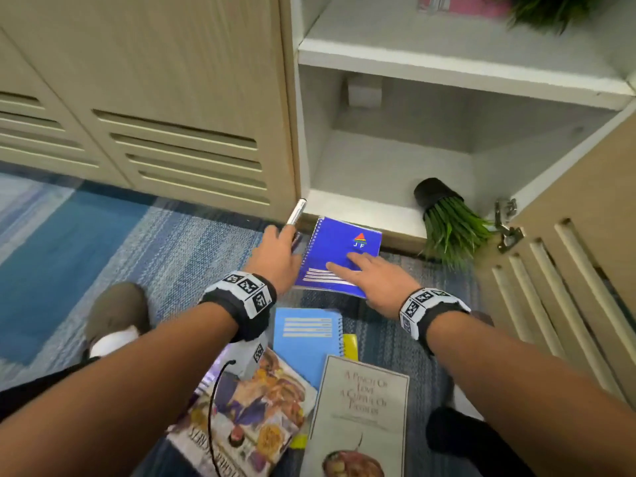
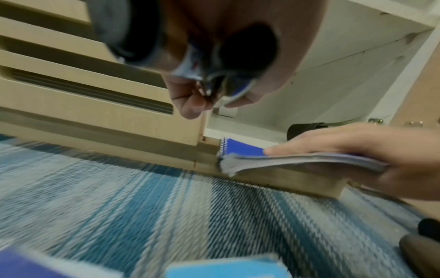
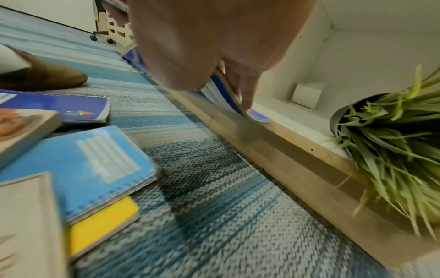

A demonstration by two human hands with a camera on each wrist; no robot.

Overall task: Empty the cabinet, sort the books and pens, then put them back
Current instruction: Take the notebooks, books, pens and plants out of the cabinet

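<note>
My right hand (image 1: pixel 361 273) holds a dark blue spiral notebook (image 1: pixel 339 253) just above the carpet, fingers flat on its cover and thumb underneath. The notebook's far edge (image 3: pixel 259 116) reaches the lip of the open white cabinet compartment (image 1: pixel 389 166). My left hand (image 1: pixel 278 249) is beside the notebook's spiral edge, gripping a bundle of pens (image 2: pixel 209 84). One silver pen (image 1: pixel 296 211) sticks up from that fist. On the carpet near me lie a light blue spiral notebook (image 1: pixel 306 335), a yellow book (image 1: pixel 350 346), two cookbooks (image 1: pixel 361 407) and another dark blue notebook (image 3: pixel 59 105).
A black-potted fake plant (image 1: pixel 444 218) lies tipped over at the compartment's front right corner. The slatted cabinet door (image 1: pixel 568 270) stands open on the right. A small white box (image 1: pixel 364 91) sits at the back of the compartment. My brown shoe (image 1: pixel 117 311) rests at left.
</note>
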